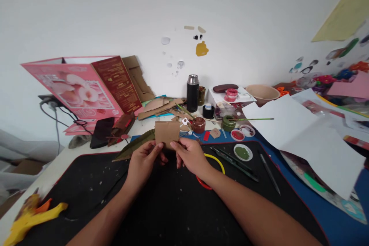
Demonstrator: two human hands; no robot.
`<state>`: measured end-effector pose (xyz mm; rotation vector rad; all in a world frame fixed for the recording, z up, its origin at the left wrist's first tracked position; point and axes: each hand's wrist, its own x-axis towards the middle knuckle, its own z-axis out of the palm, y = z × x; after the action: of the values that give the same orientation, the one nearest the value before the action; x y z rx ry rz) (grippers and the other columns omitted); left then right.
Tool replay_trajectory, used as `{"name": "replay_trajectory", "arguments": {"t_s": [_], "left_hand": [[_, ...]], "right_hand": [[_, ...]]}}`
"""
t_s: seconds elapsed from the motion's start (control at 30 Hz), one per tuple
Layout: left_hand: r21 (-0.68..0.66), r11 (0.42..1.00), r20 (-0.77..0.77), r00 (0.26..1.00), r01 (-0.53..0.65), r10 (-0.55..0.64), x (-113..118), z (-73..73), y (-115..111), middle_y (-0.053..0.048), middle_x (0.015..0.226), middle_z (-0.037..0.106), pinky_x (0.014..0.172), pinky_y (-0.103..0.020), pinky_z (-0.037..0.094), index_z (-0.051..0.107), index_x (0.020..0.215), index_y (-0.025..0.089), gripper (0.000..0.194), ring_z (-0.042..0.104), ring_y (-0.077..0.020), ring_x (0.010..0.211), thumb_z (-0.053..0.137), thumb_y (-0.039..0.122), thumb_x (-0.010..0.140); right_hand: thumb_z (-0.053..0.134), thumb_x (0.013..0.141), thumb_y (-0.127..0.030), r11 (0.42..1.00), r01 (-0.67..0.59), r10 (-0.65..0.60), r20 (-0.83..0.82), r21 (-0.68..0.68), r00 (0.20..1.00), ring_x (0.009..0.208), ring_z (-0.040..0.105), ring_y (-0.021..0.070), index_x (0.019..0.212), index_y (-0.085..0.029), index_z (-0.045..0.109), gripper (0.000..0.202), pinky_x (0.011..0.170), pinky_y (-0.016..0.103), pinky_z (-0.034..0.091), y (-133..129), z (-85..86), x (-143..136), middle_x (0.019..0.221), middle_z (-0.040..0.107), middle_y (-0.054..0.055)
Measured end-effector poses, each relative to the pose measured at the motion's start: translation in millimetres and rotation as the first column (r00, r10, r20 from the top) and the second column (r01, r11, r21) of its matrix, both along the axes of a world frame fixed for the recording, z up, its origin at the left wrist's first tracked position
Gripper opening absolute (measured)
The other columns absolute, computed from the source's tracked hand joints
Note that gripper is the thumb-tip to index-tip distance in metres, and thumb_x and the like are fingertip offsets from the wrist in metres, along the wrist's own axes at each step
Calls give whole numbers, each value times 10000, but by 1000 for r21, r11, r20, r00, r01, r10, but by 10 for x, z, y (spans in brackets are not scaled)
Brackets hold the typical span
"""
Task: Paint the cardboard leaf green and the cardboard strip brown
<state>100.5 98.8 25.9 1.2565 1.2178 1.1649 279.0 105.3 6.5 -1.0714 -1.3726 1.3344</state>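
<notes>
A small brown piece of cardboard is held up above the black mat. My left hand pinches its lower left corner between thumb and fingers. At the lower right corner, my right hand grips it the same way. Behind the left hand lies a long strip painted dark green. Partly hidden under my right forearm is a ring, yellow on one side and red on the other. A lid with green paint and a dark green cutter-like tool lie to the right.
A yellow glue gun rests at the lower left. Toward the wall stand a black thermos, paint jars and cardboard scraps. A pink box stands at left, near a phone. White paper sheets cover the right side.
</notes>
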Motion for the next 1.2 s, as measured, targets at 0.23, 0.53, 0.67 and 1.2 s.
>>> {"name": "replay_trajectory", "arguments": {"t_s": [0.23,0.53,0.67,1.2], "left_hand": [[-14,999,4,999,32,-32,1,-80,-9,-36,632,749,568,-287,594,706,811,175,485,692,-181,532,828,644,788],[84,996,-28,1000,-4,6,83,-57,-15,-40,667,746,682,-291,589,694,729,192,460,706,-184,640,810,630,813],[-2,999,-3,999,38,-38,93,-32,-1,-41,627,730,603,-293,582,682,746,189,506,689,-187,577,816,677,765],[0,1000,-27,999,23,-23,18,10,-22,-41,610,734,520,-271,547,737,740,183,447,652,-169,510,830,618,786]], "right_hand": [[659,919,-663,999,17,-20,-116,-33,993,340,527,123,801,-224,570,463,351,199,318,19,-8,-6,431,494,-92],[645,920,-671,998,55,-57,-113,-26,992,316,470,112,771,-236,547,471,345,206,301,20,-16,-53,409,427,-109],[640,915,-657,998,56,-60,-103,-37,993,314,460,113,777,-239,549,450,341,211,290,45,-41,-46,415,435,-107],[622,958,-617,1000,-4,3,-81,-3,997,355,488,114,818,-224,577,420,389,212,344,-19,25,-12,446,508,-86]]}}
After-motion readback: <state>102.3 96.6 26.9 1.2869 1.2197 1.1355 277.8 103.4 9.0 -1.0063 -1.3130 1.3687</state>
